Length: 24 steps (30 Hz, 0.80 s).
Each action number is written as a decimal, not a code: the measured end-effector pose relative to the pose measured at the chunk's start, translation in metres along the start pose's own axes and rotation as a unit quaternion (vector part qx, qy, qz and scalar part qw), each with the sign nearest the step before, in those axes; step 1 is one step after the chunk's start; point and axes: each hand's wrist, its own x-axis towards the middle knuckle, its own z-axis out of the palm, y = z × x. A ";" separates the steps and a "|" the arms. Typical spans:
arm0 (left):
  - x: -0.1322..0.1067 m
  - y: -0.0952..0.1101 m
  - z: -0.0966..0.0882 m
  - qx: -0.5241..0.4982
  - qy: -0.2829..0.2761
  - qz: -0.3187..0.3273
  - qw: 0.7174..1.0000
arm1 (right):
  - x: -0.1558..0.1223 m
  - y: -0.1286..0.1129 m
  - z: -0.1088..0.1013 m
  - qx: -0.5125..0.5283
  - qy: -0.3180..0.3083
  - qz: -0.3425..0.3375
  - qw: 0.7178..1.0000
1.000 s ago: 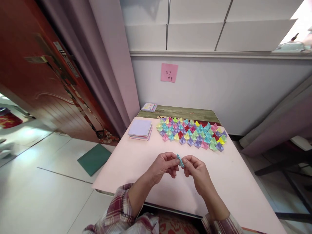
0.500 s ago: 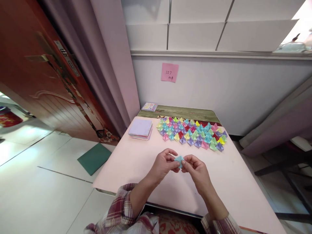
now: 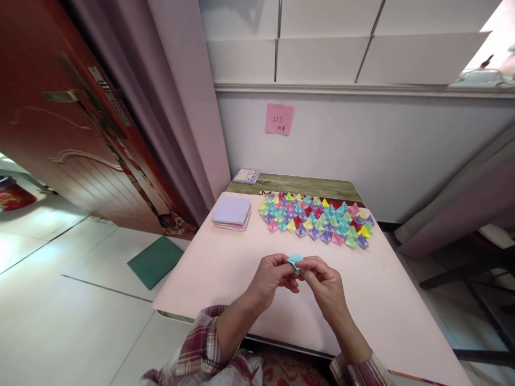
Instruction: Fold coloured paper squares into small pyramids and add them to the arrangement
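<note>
The folded paper piece point(image 3: 295, 261) is small, light blue, creased to a point; the point aims toward 11 o'clock. It is pinched aloft; left hand point(image 3: 270, 276) at its 8 o'clock; right hand point(image 3: 324, 282) at 4 o'clock.

Under the fingers point(image 3: 277, 264) lies a pale pink table point(image 3: 217, 279), with a wooden tabletop point(image 3: 317, 187) set against it on the far side, reaching a white wall point(image 3: 362, 150) that bears a pink note point(image 3: 279, 119). Far left of the fingers a mauve curtain point(image 3: 177, 107) hangs beside a reddish-brown door point(image 3: 60, 139), above a pale tiled floor point(image 3: 60, 321) with a green mat point(image 3: 155, 261). Daylight glares at a window point(image 3: 499, 37) high to their far right.
</note>
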 end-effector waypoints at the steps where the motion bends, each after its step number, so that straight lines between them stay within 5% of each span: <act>1: -0.001 0.002 0.001 -0.003 -0.005 0.000 1.000 | 0.000 -0.002 -0.002 -0.010 -0.010 -0.018 1.000; 9: -0.006 0.009 0.002 -0.017 -0.058 0.017 0.998 | 0.002 -0.006 -0.005 -0.062 -0.007 -0.062 0.996; 24: -0.006 0.006 -0.004 0.113 -0.032 0.135 0.984 | -0.002 -0.006 -0.002 -0.121 0.009 -0.047 0.992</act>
